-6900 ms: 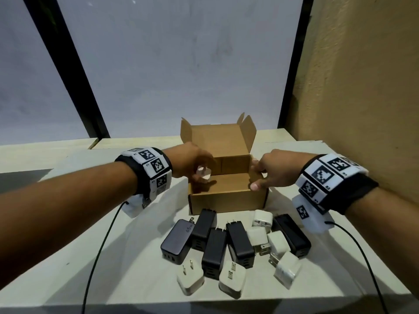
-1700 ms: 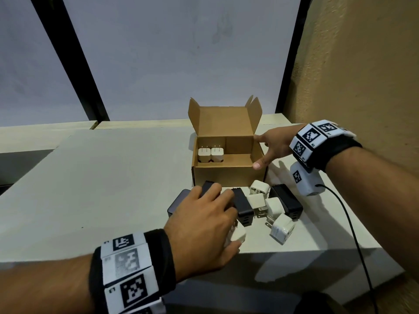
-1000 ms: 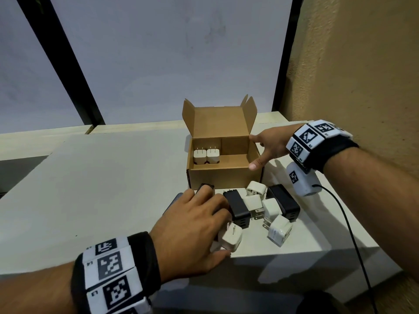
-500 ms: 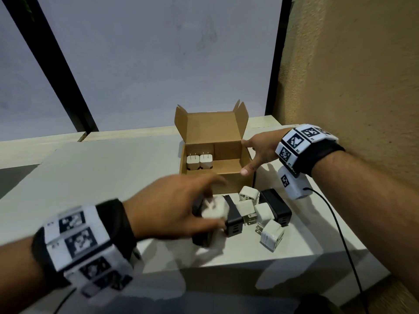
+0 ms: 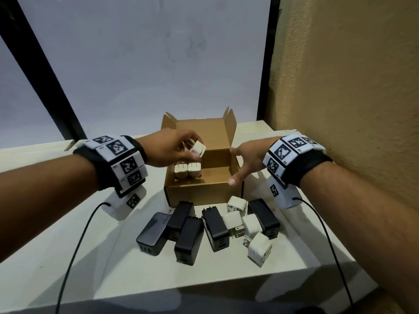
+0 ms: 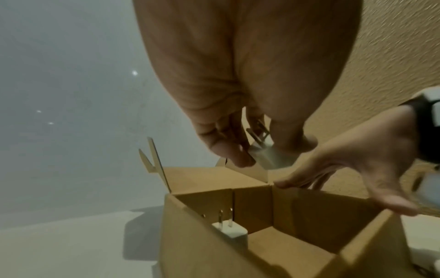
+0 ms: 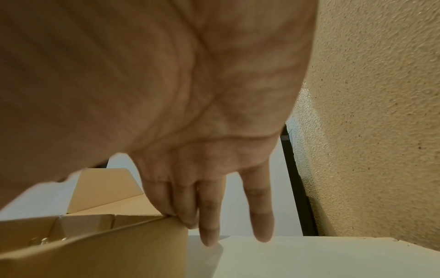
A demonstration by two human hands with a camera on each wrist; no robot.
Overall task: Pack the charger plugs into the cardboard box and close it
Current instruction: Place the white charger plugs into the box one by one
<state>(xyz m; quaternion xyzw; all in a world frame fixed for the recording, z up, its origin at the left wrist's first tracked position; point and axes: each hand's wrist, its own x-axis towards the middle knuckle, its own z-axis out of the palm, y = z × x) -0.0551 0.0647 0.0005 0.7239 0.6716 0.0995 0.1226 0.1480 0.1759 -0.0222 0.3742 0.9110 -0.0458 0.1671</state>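
Note:
The open cardboard box (image 5: 201, 193) stands on the table with its lid flap up at the back. Two white plugs (image 5: 188, 172) stand prongs up in its back left corner; one of them (image 6: 234, 232) shows in the left wrist view. My left hand (image 5: 189, 151) pinches a small white charger plug (image 5: 199, 148) above the box's left half, prongs pointing back toward the wrist (image 6: 258, 131). My right hand (image 5: 242, 164) rests on the box's right wall, thumb at the near corner and fingers (image 7: 210, 216) straight down the outside.
Several black chargers (image 5: 188, 239) and white plugs (image 5: 258, 248) lie in a pile in front of the box. The table's front edge (image 5: 204, 288) is close behind the pile. A textured wall (image 5: 351, 87) rises on the right. Wrist camera cables (image 5: 74, 245) hang over the table.
My left hand has lifted a white plug off the pile and carried it up and forward over the box. The right hand stays on the box's right wall.

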